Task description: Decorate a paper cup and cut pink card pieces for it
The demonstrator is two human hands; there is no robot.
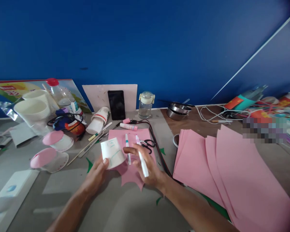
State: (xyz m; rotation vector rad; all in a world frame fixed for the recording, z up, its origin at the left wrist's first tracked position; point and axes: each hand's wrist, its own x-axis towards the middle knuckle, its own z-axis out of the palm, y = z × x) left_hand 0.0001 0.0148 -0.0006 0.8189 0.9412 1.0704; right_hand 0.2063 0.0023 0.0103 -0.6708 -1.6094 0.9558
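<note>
My left hand (100, 167) grips a white paper cup (113, 153) by its side, thumb on the near edge; thin green lines are drawn on the cup. To its right, my right hand (147, 166) holds a white marker (143, 163) between its fingers, with the index finger reaching toward the cup. Beneath both lies a pink sheet (130, 178) with a scalloped, pointed near edge. On that sheet rest a white and teal marker (127, 148) and black-handled scissors (148, 145), partly behind my right hand.
Pink sheets (198, 161) are stacked at the right. Stacked cups (33, 111), a red-capped bottle (62, 96) and two pink-topped cups (49, 159) stand left. At the back are a phone (116, 105), a glass jar (145, 104) and metal bowls (177, 111). Green scraps (89, 165) lie about.
</note>
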